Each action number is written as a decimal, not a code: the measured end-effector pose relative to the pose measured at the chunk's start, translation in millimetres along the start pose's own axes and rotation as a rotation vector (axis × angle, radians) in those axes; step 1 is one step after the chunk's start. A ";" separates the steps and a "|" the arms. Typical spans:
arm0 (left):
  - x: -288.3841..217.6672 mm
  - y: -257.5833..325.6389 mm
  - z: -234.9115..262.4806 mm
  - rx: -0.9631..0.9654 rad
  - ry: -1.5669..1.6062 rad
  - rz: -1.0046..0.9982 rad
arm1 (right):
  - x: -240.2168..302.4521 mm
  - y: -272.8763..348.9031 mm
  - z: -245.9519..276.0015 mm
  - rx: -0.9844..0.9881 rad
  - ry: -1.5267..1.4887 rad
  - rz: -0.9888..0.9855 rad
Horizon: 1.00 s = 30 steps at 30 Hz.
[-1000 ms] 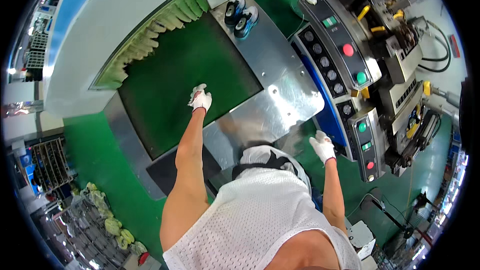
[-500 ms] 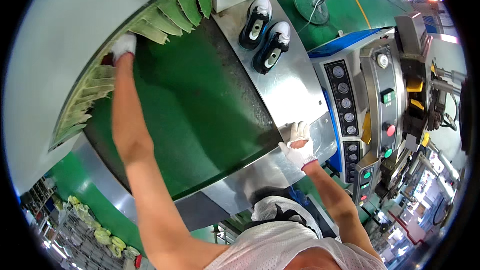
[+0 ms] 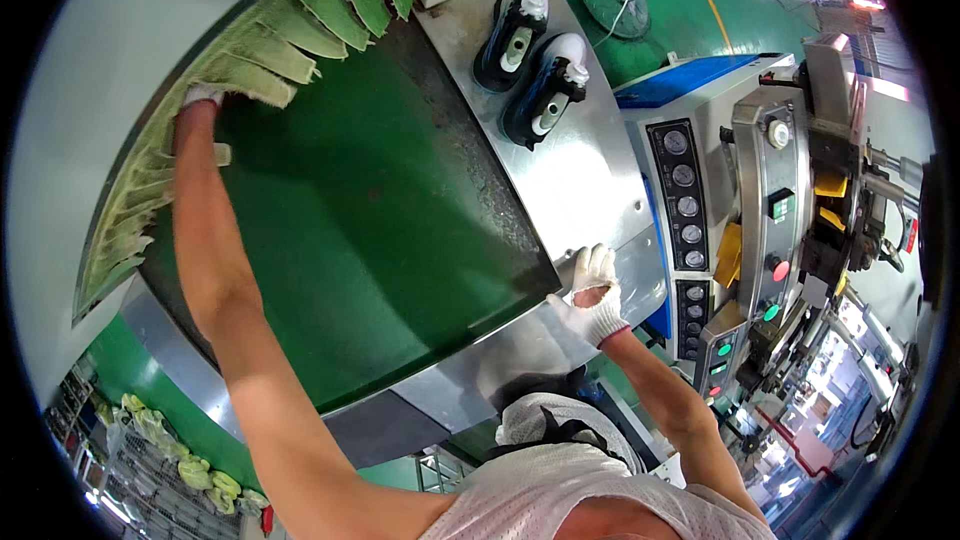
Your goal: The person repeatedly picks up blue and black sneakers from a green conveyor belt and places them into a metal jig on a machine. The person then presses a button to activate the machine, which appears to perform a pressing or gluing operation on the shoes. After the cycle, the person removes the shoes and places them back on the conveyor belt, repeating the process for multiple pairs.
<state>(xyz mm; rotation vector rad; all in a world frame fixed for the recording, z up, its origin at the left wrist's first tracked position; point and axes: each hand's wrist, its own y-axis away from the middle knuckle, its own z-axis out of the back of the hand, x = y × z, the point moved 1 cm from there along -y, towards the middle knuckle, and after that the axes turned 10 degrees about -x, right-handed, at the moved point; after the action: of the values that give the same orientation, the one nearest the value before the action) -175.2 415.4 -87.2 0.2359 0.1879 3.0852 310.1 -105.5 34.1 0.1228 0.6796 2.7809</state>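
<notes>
Left hand (image 3: 203,95): upper left of the frame, arm stretched far out over the belt. White knit glove, only the back of the hand shows, pushed in among the fringe strips. Fingers hidden by the strips, cannot tell if spread or closed on anything.
Fringe strips (image 3: 262,48): pale green fabric flaps in a curved row, running from top centre down the left side of the frame, along the far edge of the belt. They overlap one another; the left hand touches them near the upper left part of the row.
Green belt (image 3: 370,230): wide dark green conveyor surface, centre of the frame, under the left forearm.
Right hand (image 3: 592,292): centre right, white knit glove with a torn hole at the palm. Rests on the steel table edge just beside the belt's corner. Fingers together, pointing up, lying flat, pinching nothing.
Steel table (image 3: 590,185): bare metal plate right of the belt, upper centre down to centre right.
Shoes (image 3: 530,60): two dark shoes with white toes and soles, side by side on the plate at top centre, well apart from both hands.
Control panel (image 3: 685,230): right of the plate, column of round gauges, coloured buttons further right.
Floor (image 3: 700,10): green, top right.
</notes>
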 end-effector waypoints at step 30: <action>-546.8 681.6 390.4 1.140 2.002 -0.664 | -241.7 317.5 35.6 -0.091 -2.790 0.085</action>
<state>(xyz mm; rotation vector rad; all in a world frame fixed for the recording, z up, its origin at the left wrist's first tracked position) 402.8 -242.4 298.8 -2.1231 1.4062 1.0967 469.3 -429.1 208.7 2.6327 -0.3493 0.3760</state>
